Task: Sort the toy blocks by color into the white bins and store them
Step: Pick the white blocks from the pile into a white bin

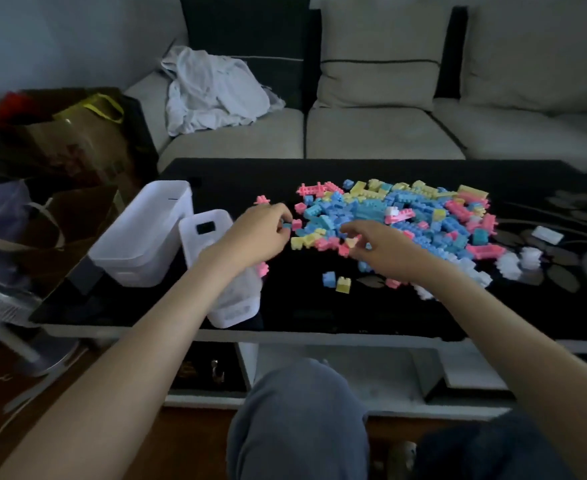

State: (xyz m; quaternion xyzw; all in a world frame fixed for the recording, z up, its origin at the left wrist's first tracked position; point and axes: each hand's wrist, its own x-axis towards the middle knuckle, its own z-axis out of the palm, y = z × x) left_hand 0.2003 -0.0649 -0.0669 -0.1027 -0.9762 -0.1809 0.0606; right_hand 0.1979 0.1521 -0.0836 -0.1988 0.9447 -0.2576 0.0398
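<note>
We reach both forearms over the black table (320,306). Our left hand (257,233) pinches a small blue block (287,226) at the pile of toy blocks (396,216); our right hand (385,249) curls into the pile, its grip hidden. Our left forearm covers part of the nearer white bin (212,230); pink pieces show inside.

Left hand (257,233) pinching a small blue block (287,226) at the block pile's (396,216) near edge, right hand (385,249) beside it, fingers seemingly on a pink block (351,242), two white bins (146,233) left of the left hand
</note>
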